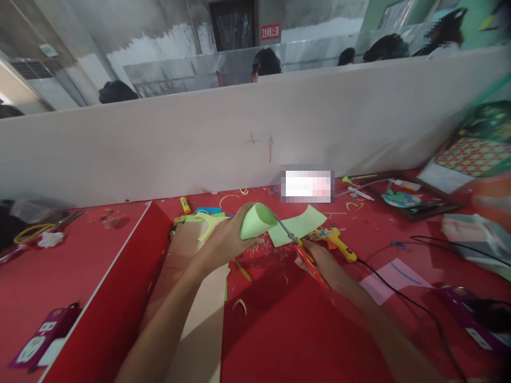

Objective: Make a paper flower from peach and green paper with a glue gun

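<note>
Red tabletop (287, 330) fills the near view, with both forearms reaching out over it. Nearest on the right, the right hand (315, 260) has its fingers closed through the red handles of a pair of scissors (297, 247), the metal blades pointing up and left towards the paper. Just beyond and to the left, the left hand (225, 239) has its fingers wrapped round one end of a light green paper sheet (279, 223), curling that end into a cone-like roll while the rest lies flat on the tabletop past the blades. Whether the blades are open or already biting the paper is too small to tell.

By my reading this is the cutting step, with the sheet held ready; a clean cut would call for the left hand keeping the paper taut as the blades meet its edge.

A yellow glue gun (337, 242) lies just behind the right hand, its black cord (415, 306) trailing right. Paper scraps (271, 255) are strewn about. Farther off stands a pale partition (199, 138).
</note>
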Tool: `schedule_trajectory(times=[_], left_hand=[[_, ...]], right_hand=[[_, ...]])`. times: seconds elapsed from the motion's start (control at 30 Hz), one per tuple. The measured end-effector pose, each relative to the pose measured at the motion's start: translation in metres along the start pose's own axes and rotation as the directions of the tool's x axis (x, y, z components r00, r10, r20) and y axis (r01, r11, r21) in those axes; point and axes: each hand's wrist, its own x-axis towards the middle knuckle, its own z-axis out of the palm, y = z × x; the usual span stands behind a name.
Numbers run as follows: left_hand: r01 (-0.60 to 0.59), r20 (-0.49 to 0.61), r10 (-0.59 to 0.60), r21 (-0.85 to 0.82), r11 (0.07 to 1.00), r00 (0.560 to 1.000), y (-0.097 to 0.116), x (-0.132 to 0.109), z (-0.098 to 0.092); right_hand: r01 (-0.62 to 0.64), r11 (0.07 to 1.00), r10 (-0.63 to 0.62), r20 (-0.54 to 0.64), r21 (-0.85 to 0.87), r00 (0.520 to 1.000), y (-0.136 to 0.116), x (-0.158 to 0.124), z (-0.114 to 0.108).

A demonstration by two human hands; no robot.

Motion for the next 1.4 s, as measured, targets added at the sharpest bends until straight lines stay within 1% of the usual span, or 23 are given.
schedule_trajectory(times=[0.07, 0.17, 0.27, 0.4, 0.53, 0.6, 0.7, 0.87, 0.97, 1.03, 1.13, 1.2, 1.27, 1.33, 1.4], left_hand=[[-0.004, 0.034, 0.004, -0.002, 1.0, 0.999, 0.001, -0.001, -0.001], [-0.041, 0.078, 0.043, -0.03, 0.999, 0.996, 0.002, -0.001, -0.001], [-0.066, 0.083, 0.071, -0.053, 0.996, 0.994, 0.003, 0.0, -0.001], [-0.059, 0.094, 0.066, -0.076, 0.995, 0.993, 0.003, -0.001, 0.0], [-0.059, 0.073, 0.068, -0.118, 0.991, 0.995, 0.002, -0.001, 0.003], [-0.064, 0.055, 0.074, -0.162, 0.985, 0.996, 0.0, 0.0, 0.003], [-0.062, 0.034, 0.072, -0.23, 0.971, 0.997, -0.003, -0.001, 0.003], [-0.071, 0.079, 0.099, -0.303, 0.95, 0.992, -0.007, -0.001, -0.004], [-0.051, 0.092, 0.082, -0.295, 0.954, 0.992, -0.008, 0.002, -0.007], [-0.025, 0.068, 0.044, -0.265, 0.964, 0.997, -0.01, 0.004, -0.006], [0.0, -0.044, -0.01, -0.227, 0.974, 0.999, -0.012, 0.007, -0.001], [0.02, -0.116, -0.049, -0.236, 0.972, 0.992, -0.013, 0.009, 0.003], [0.029, -0.162, -0.074, -0.261, 0.965, 0.984, -0.013, 0.01, 0.006], [0.033, -0.186, -0.087, -0.274, 0.961, 0.979, -0.013, 0.011, 0.009], [0.027, -0.178, -0.079, -0.276, 0.961, 0.981, -0.014, 0.013, 0.012]], right_hand=[[0.01, 0.999, -0.009, 0.018, -0.034, 1.0, 0.001, 0.001, 0.001], [0.002, 1.0, -0.002, 0.013, -0.007, 1.0, 0.003, 0.002, 0.001], [-0.025, 1.0, 0.025, 0.01, 0.008, 1.0, 0.005, 0.002, 0.0], [-0.057, 0.998, 0.058, 0.025, -0.014, 0.998, 0.001, 0.002, -0.002], [-0.057, 0.998, 0.057, -0.039, -0.014, 0.998, -0.006, 0.003, -0.003], [-0.065, 0.998, 0.065, -0.088, 0.008, 0.994, -0.008, 0.003, -0.005], [-0.052, 0.997, 0.059, -0.125, 0.062, 0.99, -0.011, 0.003, -0.006], [-0.018, 0.982, 0.028, -0.055, 0.187, 0.998, -0.016, -0.004, -0.005], [0.002, 0.979, 0.006, -0.036, 0.204, 0.999, -0.017, -0.006, -0.002], [0.004, 0.977, -0.002, -0.007, 0.211, 1.0, -0.015, -0.005, -0.001], [-0.015, 0.97, 0.001, 0.057, 0.241, 0.998, -0.012, -0.006, 0.001], [-0.028, 0.967, 0.013, 0.061, 0.252, 0.998, -0.013, -0.008, 0.003], [-0.044, 0.966, 0.032, 0.053, 0.255, 0.998, -0.016, -0.012, 0.004], [-0.058, 0.965, 0.046, 0.054, 0.256, 0.997, -0.019, -0.014, 0.006], [-0.067, 0.96, 0.057, 0.043, 0.273, 0.997, -0.02, -0.015, 0.007]])
